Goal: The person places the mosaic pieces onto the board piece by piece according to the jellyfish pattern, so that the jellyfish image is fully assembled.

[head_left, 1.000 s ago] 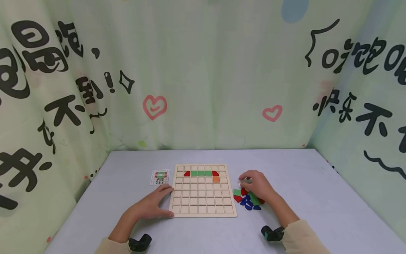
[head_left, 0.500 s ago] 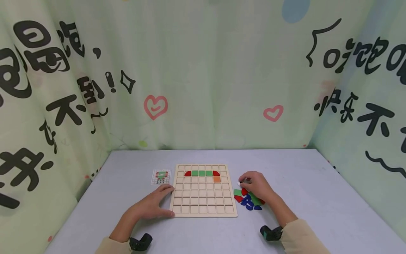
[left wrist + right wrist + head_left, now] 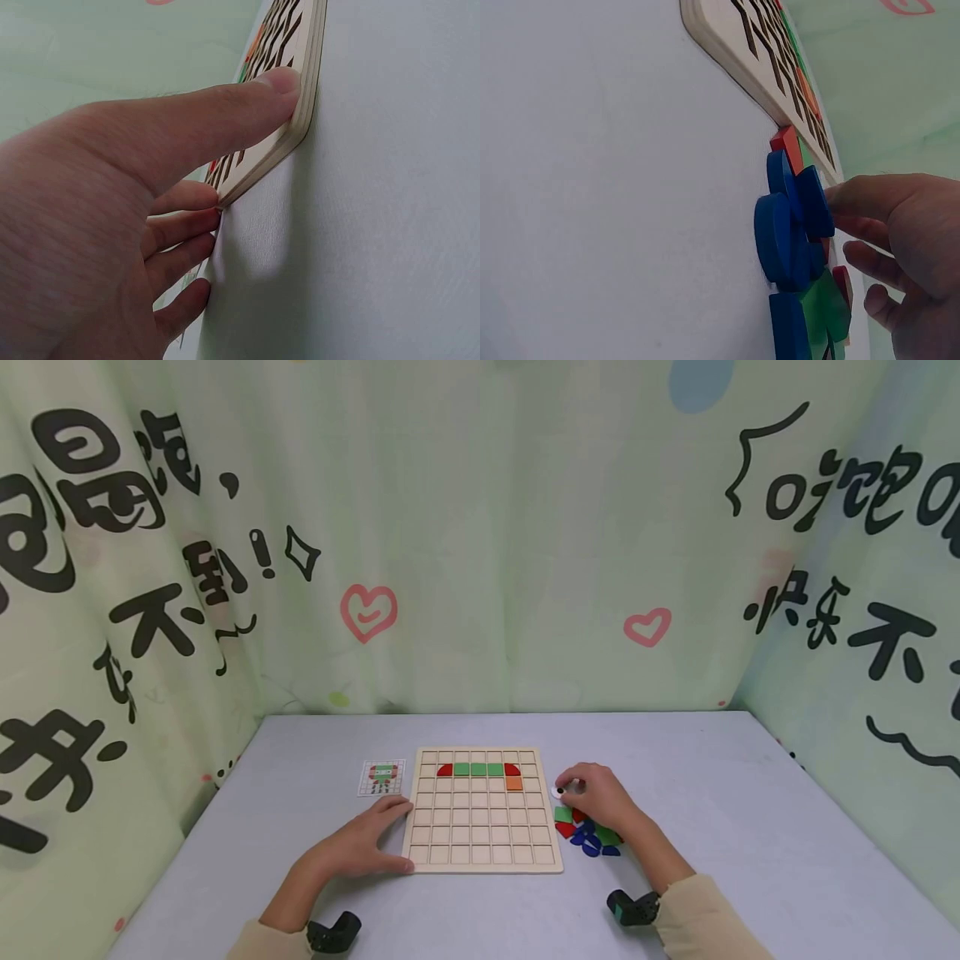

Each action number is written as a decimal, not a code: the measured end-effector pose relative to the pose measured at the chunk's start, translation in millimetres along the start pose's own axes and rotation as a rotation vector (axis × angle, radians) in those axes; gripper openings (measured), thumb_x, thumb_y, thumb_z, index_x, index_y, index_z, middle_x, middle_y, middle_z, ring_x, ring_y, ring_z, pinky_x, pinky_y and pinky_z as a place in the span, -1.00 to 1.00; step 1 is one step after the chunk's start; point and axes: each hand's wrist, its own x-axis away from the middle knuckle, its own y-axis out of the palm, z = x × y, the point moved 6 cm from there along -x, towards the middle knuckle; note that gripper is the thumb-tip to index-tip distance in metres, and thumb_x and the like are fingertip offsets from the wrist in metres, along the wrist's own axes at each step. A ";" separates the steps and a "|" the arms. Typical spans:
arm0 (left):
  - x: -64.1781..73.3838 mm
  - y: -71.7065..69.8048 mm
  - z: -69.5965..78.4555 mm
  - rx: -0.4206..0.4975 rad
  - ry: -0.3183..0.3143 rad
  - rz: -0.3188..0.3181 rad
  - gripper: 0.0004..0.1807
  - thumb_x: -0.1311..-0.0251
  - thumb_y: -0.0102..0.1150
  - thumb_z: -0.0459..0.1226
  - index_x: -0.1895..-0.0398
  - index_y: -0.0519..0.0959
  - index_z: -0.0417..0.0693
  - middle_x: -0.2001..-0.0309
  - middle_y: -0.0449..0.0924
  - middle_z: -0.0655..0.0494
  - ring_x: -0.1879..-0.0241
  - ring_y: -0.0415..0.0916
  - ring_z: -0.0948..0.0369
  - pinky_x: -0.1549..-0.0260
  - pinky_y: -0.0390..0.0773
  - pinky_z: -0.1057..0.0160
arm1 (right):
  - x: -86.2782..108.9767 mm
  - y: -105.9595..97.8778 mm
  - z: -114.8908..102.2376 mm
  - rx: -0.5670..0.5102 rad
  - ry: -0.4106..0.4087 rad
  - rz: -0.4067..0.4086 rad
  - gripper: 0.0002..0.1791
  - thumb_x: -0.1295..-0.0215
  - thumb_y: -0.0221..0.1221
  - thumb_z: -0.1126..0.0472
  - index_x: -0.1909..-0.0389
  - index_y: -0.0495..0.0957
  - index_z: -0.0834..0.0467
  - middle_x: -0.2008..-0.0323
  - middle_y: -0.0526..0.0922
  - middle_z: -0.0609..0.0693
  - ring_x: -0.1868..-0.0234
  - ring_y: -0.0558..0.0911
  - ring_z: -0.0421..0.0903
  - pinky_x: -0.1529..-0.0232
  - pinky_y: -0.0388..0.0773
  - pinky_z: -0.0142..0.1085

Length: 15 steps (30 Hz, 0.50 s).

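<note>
A square wooden grid board lies on the table. In its upper part sit a row of green squares, red curved pieces at both ends, and an orange square under the right end. My left hand rests against the board's left side, thumb on the near corner, as the left wrist view also shows. Just right of the board, my right hand pinches a small white disc with a black dot. In the right wrist view its fingertips are hidden behind the blue pieces.
A loose pile of red, green and blue pieces lies by the board's right edge, below my right hand. Left of the board is a small card printed with a figure on a grid. A printed curtain hangs behind the table.
My right hand has shifted slightly left toward the board with the white disc, which now shows more clearly at its fingertips. My left hand stays on the board.
</note>
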 end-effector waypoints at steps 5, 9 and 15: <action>-0.7 0.4 -0.8 -0.003 -0.004 -0.001 -0.02 0.09 0.47 0.04 -0.40 0.28 -0.15 -0.42 0.18 -0.04 -0.42 0.17 -0.07 -0.33 0.26 -0.15 | 0.9 -1.2 0.7 -0.008 0.010 0.000 -0.79 -0.14 0.32 0.26 0.17 0.69 0.07 0.20 0.66 -0.04 0.21 0.48 -0.11 0.17 0.59 -0.29; -0.8 0.9 -1.9 0.002 -0.010 0.000 -0.02 0.09 0.47 0.04 -0.40 0.28 -0.14 -0.42 0.18 -0.03 -0.42 0.17 -0.07 -0.33 0.26 -0.16 | 0.4 0.2 -0.4 -0.009 -0.018 0.001 -0.77 -0.15 0.33 0.27 0.14 0.69 0.05 0.12 0.68 -0.03 0.18 0.50 -0.11 0.13 0.61 -0.25; -1.0 0.9 -1.6 -0.002 -0.008 -0.005 -0.02 0.09 0.47 0.04 -0.40 0.28 -0.13 -0.42 0.18 -0.03 -0.41 0.18 -0.06 -0.32 0.28 -0.15 | 0.2 1.4 -2.7 0.012 -0.052 0.006 -0.81 -0.14 0.34 0.26 0.20 0.71 0.02 0.12 0.69 -0.04 0.19 0.51 -0.13 0.12 0.62 -0.23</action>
